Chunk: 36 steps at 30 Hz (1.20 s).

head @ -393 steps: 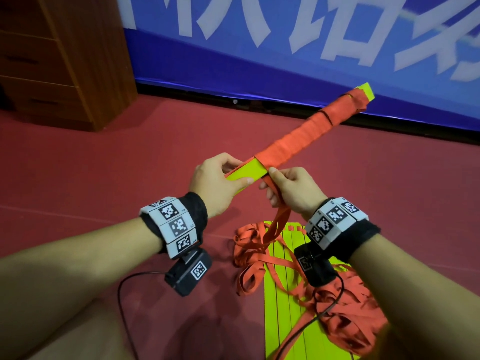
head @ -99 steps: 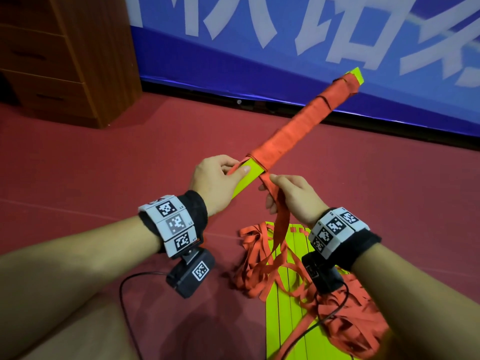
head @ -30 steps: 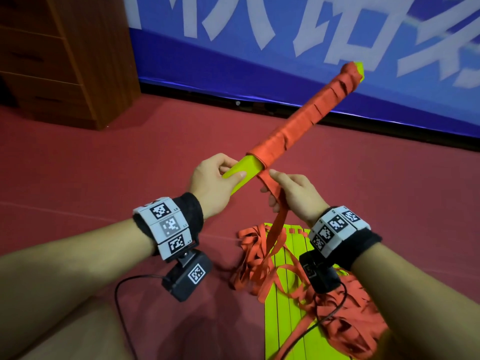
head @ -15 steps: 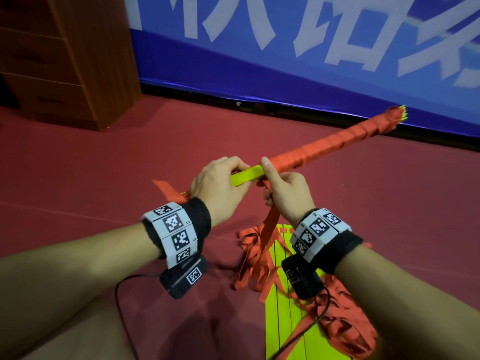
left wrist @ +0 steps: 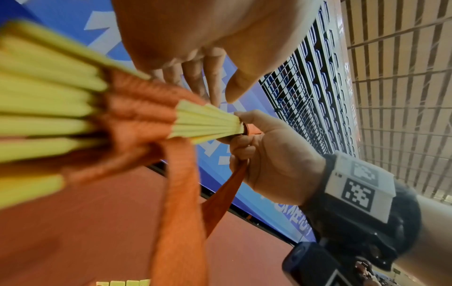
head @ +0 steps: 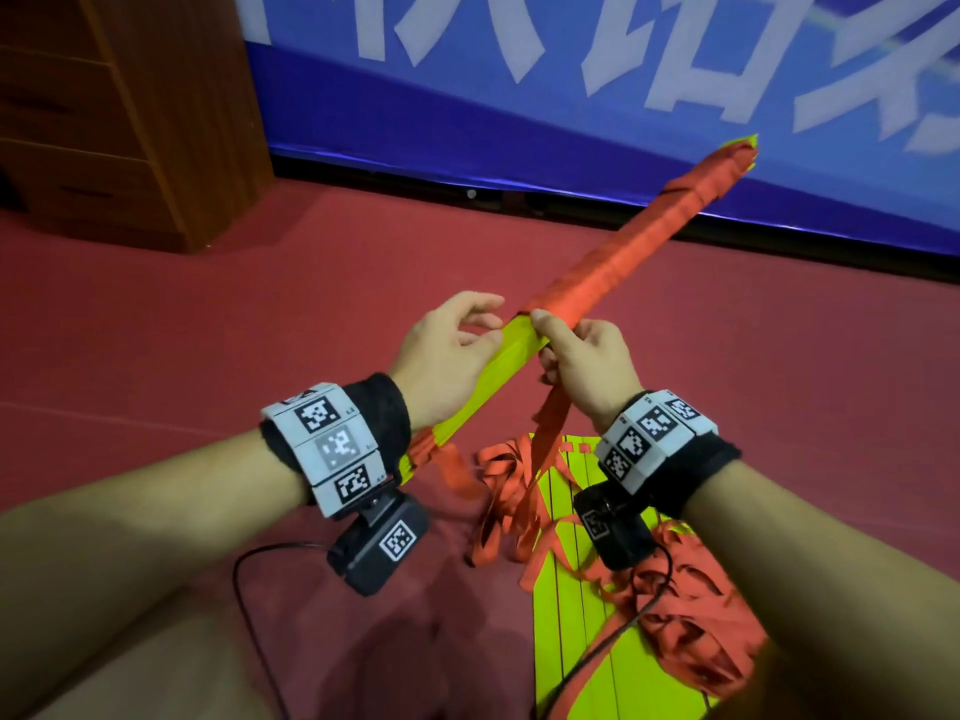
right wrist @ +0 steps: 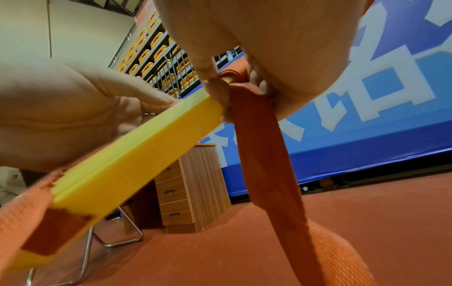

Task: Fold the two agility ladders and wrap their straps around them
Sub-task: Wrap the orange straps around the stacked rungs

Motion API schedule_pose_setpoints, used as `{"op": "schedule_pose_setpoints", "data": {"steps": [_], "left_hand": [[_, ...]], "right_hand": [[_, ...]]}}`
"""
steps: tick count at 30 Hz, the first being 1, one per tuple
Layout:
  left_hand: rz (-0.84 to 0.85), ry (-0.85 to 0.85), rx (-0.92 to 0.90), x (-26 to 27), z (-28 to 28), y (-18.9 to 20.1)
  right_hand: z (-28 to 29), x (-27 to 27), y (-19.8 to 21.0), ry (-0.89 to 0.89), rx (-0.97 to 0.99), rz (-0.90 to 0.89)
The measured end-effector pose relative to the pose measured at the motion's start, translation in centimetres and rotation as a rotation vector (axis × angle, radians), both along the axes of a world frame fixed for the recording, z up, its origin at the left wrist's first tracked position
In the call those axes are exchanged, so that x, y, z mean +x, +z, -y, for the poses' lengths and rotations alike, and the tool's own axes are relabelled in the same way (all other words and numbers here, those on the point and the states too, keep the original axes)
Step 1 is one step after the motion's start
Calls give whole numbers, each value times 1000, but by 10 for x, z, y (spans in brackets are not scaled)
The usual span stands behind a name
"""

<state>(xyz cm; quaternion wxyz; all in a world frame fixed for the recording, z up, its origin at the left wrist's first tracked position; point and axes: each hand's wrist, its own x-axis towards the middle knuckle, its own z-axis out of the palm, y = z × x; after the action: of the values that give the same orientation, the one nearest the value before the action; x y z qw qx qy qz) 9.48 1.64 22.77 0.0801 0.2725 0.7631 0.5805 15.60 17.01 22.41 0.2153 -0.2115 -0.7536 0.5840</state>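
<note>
Red floor (head: 260, 314) — second ladder (head: 587, 605), cabinet (head: 130, 111)

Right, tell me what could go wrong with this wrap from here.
1. The left hand looks loose on the bare yellow end of the folded ladder, fingers lifted. The slats already fan apart in the left wrist view, so the stack may splay.
2. Only the right hand pinches the orange strap at the wrap's edge. A slip there could loosen the last turns.
3. The strap trails into the tangled pile on the second ladder and could snag.
</note>
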Motion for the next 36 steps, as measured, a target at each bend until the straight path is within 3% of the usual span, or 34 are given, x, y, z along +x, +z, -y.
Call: {"op": "schedule_pose_setpoints", "data": {"steps": [5,7,12,17,23,25,28,31,36], "left_hand": [[8,59,-113,-4,-1,-5],[80,-13,-183,-6,-1,-5],[151,-116,-99,-7,0,-16],[134,-30,-42,0,0,-5],[-19,177,-171,-5,3,-9],[-90,225,-260,-6,5,-7],[-161,252,-395,-7,7,-6],[-213,256,-536,-8,9,-6],[-538,235,-751,-2,15,4]], "right_hand": [[-1,3,2,21,-74,-20],[-4,5,1,73,-31,-11],[-11,9,6,152,63,-2],[-13,13,11,194,91,100],[-15,18,10,281,221,323],[-15,17,7,289,363,393],[-8,18,5,195,805,519],[10,17,3,89,1162,440],[26,8,-7,101,1362,384]]}}
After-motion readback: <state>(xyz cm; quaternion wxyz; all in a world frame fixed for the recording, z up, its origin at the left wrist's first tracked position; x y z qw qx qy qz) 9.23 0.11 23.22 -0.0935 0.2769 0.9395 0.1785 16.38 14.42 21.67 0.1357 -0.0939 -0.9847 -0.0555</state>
